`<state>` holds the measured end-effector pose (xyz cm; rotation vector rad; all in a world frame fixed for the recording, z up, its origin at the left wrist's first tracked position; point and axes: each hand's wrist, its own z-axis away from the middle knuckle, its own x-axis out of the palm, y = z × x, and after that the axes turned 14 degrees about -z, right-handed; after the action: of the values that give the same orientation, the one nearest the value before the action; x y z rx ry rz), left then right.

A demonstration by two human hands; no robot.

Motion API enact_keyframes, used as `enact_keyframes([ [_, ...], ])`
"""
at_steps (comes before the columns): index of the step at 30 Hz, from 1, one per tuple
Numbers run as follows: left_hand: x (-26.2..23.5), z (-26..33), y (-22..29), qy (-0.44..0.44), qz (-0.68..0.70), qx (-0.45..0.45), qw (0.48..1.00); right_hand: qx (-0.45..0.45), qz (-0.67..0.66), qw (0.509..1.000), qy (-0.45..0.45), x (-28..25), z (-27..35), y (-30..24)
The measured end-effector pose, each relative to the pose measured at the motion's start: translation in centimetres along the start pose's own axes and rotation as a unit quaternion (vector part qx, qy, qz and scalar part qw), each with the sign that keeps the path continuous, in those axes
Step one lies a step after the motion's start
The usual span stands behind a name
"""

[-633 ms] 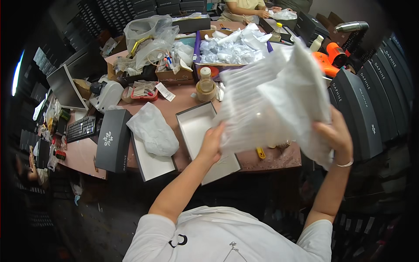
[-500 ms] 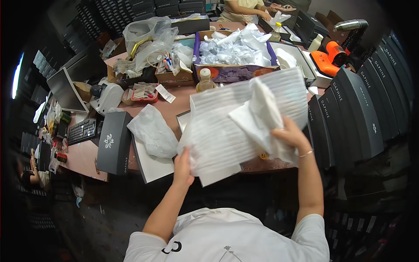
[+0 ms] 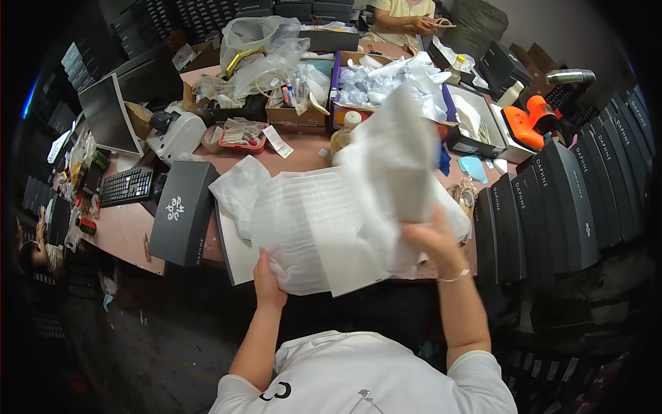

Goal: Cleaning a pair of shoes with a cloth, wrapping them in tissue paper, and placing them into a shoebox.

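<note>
My left hand (image 3: 269, 281) is closed on the lower left edge of a ribbed, translucent white packing sheet (image 3: 284, 215). Raised at the sheet's right side, my right hand (image 3: 441, 243) grips white wrapping paper (image 3: 396, 162), smeared by motion. Beneath the sheet, partly hidden, lies a white-lined open box part (image 3: 231, 254). A crumpled translucent white bag or wrapper (image 3: 238, 190) rests on it, overlapped by the sheet. Left of these stands a dark grey shoe box (image 3: 181, 215). Near the right edge of the papers, a pale strappy item (image 3: 467, 195) is partly covered.
Behind the sheet are a purple-edged carton (image 3: 335, 90) of crumpled paper, a bottle (image 3: 350, 123) and a red tray (image 3: 243, 146). Dark shoe boxes (image 3: 565, 207) line the right side; a keyboard (image 3: 127, 186) and monitor (image 3: 110, 116) stand left. Another person (image 3: 400, 21) sits across the table.
The ribbed sheet has come down and left over the box part. My right hand has moved left with the white paper, which is lifted higher. My left hand has shifted slightly left and down.
</note>
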<state>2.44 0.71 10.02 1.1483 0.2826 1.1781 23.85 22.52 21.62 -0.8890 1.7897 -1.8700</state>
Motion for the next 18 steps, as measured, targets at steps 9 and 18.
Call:
enact_keyframes([
  [9, 1.2, 0.7, -0.1, 0.018, 0.013, 0.089, 0.996, 0.093, 0.316, 0.936, -0.127, 5.7, -2.1, 13.4],
  [18, 2.9, 3.5, 0.8, -0.344, -0.197, 0.213, 0.893, 0.057, 0.443, 0.882, -0.154, 6.4, -0.1, 16.5],
])
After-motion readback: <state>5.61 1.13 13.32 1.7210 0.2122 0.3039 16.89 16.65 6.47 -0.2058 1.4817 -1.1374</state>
